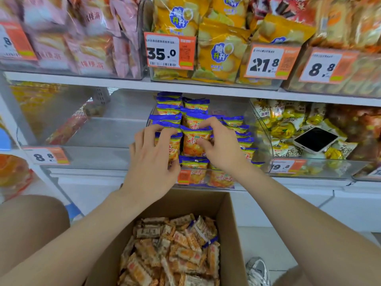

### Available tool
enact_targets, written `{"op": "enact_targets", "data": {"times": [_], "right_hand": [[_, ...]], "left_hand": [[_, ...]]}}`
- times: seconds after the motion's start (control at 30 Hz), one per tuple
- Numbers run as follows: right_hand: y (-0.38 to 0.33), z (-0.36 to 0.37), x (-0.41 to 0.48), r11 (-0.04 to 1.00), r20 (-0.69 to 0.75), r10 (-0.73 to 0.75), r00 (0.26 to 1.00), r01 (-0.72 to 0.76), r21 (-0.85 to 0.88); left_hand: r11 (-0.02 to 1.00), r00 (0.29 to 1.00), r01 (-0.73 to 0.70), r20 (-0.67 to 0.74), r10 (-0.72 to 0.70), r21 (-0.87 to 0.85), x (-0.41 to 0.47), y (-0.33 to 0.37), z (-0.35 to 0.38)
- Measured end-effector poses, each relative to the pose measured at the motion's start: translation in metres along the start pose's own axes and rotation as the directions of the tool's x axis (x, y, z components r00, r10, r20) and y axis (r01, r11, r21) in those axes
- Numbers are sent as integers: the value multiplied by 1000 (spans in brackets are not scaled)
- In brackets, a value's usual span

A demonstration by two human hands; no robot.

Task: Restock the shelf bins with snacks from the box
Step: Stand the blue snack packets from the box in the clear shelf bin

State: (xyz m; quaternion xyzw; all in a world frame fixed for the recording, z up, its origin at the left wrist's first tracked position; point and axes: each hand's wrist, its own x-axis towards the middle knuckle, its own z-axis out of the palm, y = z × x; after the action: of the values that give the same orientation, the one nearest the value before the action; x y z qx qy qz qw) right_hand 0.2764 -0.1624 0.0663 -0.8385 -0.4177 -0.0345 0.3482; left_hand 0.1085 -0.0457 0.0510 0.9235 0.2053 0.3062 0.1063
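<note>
A clear shelf bin on the middle shelf holds rows of small blue-and-orange snack packets. My left hand curls its fingers round a packet at the front left of the bin. My right hand pinches the orange packet beside it between thumb and fingers. Below, an open cardboard box holds many loose orange-and-brown snack packets.
A phone lies on yellow snacks in the bin to the right. The bin to the left looks nearly bare. The upper shelf carries pink and yellow snack bags behind price tags. A shoe is on the floor by the box.
</note>
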Motion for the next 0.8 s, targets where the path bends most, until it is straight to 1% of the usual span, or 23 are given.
{"op": "enact_targets", "data": {"times": [0.07,0.2,0.3,0.33,0.43,0.5,0.53,0.57,0.6,0.63,0.67,0.7,0.73,0.8], "right_hand": [[2,1,5,999,28,-13,1000,14,-47],[10,4,8,984,11,21,1000,-18,-176],[8,3,1,980,96,47,994,-27,-196],[6,2,-3,974,85,34,996,-14,-227],[-2,-9,-18,941,-45,-78,996,59,-332],[-9,-19,-31,948,-96,-184,978,150,-282],[-12,-24,-38,954,-63,-218,974,199,-223],[-13,-29,-46,959,29,-225,974,227,-167],[-14,-34,-54,963,170,-212,962,236,-132],[-14,-36,-63,962,330,-185,926,239,-133],[-10,-36,-71,954,478,-142,867,249,-169],[-5,-34,-78,939,595,-83,799,263,-223],[1,-32,-85,919,681,-19,732,281,-277],[16,-26,-94,876,777,120,618,302,-375]], "left_hand": [[1000,1000,-5,5,5,-4,0,-1,0],[999,999,-20,-30,19,-32,1,0,-1],[997,994,-76,-82,77,9,-2,4,-3],[995,989,-99,-109,100,14,-4,6,-4],[984,964,-177,-200,174,2,-14,11,-3],[967,948,-254,-204,245,-19,-23,13,1],[954,942,-296,-177,285,-39,-27,15,4],[944,941,-324,-125,314,-66,-33,16,10],[940,946,-326,-39,323,-98,-38,17,17],[948,949,-291,88,303,-126,-44,18,27],[963,936,-231,238,258,-138,-50,18,38],[977,900,-166,385,206,-135,-55,17,53],[987,845,-111,512,157,-120,-59,15,69],[996,697,-34,712,86,-87,-62,9,102]]}}
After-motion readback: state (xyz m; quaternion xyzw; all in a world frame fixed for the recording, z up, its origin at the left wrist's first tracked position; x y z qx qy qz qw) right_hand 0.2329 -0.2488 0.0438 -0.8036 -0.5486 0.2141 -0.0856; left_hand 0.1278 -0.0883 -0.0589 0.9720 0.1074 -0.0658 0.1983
